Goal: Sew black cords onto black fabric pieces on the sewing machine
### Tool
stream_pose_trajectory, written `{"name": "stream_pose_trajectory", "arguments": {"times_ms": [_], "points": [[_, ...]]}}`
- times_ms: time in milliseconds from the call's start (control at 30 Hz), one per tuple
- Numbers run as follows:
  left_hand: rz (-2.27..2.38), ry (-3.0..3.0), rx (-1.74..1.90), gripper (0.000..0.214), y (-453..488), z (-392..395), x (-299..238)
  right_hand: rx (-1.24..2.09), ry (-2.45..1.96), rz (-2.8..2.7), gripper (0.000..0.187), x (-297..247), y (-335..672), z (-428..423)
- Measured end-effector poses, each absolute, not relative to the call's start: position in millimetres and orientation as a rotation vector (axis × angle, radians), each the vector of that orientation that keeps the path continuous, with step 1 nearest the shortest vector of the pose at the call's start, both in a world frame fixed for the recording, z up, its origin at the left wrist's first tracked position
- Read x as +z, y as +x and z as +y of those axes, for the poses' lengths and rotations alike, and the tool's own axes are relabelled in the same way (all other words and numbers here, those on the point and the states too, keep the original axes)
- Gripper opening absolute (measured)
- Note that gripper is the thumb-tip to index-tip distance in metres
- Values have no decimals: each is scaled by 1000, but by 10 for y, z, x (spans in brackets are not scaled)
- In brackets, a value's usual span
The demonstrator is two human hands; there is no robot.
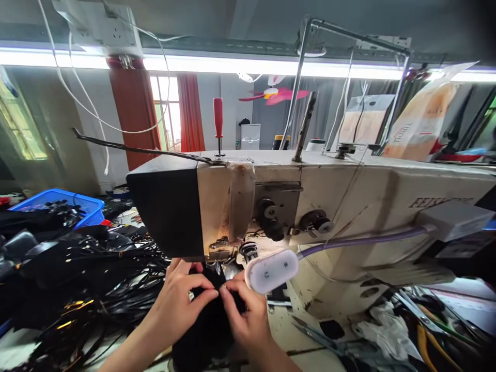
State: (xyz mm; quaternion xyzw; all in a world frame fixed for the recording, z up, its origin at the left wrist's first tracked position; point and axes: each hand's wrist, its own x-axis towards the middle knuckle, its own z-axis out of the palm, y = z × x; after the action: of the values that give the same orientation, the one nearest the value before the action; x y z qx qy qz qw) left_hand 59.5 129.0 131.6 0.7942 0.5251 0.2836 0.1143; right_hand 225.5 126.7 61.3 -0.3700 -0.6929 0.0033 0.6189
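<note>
Below the head of a sewing machine, a piece of black fabric hangs toward me over the front of the bed. My left hand pinches it from the left, thumb and forefinger pressed together at the cloth. Close by on the right, my right hand grips the same fabric between thumb and fingertips. Both sets of fingertips almost meet, just in front of the needle area. The presser foot is partly hidden by my hands and the fabric. A white lamp on a purple flexible neck overlaps my right hand's fingers.
Black straps and cords lie heaped at left, with a blue basket behind. Scissors, tweezers and crumpled white material lie at right. A red-handled screwdriver stands on the machine; a metal rod sticks out leftward.
</note>
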Motion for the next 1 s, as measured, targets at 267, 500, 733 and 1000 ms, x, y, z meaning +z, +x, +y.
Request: {"name": "stream_pose_trajectory", "arguments": {"times_ms": [267,500,733,1000], "points": [[1453,2052,836,23,636,1453,1303,-146,-962,-1478,8,552,2279,1385],[1526,1979,860,22,676,1517,1188,-275,-812,-1875,26,520,2662,1475],[1480,1961,857,31,668,1552,1167,-344,-663,-1939,39,355,2742,1654],[1514,2011,744,37,648,1589,1164,-130,-837,-1843,32,18,2748,1844]]}}
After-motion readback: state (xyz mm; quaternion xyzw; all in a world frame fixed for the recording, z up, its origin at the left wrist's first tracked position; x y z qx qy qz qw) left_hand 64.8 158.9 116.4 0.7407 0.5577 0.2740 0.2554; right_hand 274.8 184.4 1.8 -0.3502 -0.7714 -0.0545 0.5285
